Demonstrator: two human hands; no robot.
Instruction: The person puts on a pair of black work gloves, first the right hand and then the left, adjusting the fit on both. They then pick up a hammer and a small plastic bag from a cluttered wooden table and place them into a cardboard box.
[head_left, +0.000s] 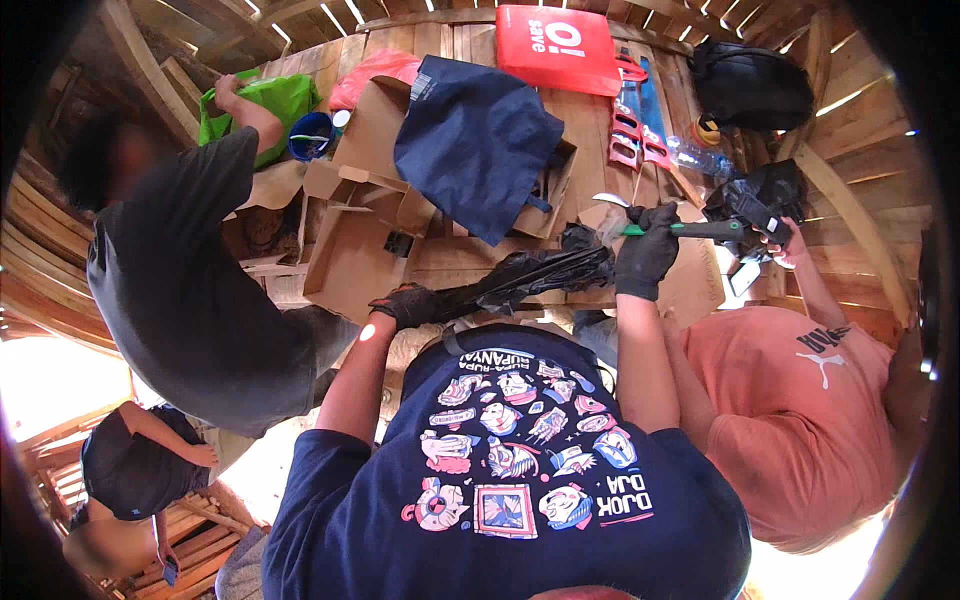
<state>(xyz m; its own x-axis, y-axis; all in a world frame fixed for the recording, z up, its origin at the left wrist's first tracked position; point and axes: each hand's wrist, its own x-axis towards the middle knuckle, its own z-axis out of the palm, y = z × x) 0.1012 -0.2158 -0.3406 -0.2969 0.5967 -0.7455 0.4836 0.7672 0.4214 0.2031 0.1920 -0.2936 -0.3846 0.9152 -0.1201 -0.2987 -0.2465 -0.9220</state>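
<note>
My left hand (405,306), in a dark work glove, is closed on one end of a crumpled black plastic bag (510,280). The bag stretches to the right across the front of my body, over the near table edge. My right hand (645,250), also gloved, grips a hammer (695,230) with a green and black handle. Its metal head points left and partly overlaps the bag's far end; the exact shape of the head is hard to make out. The handle's black end points right, toward a co-worker's hand (787,243).
Open cardboard boxes (345,265) and a navy cloth bag (475,140) lie ahead on the wooden table. Farther back are a red bag (557,48), packaged saws (627,125) and a black backpack (752,85). Co-workers sit close at left (180,270) and right (790,420).
</note>
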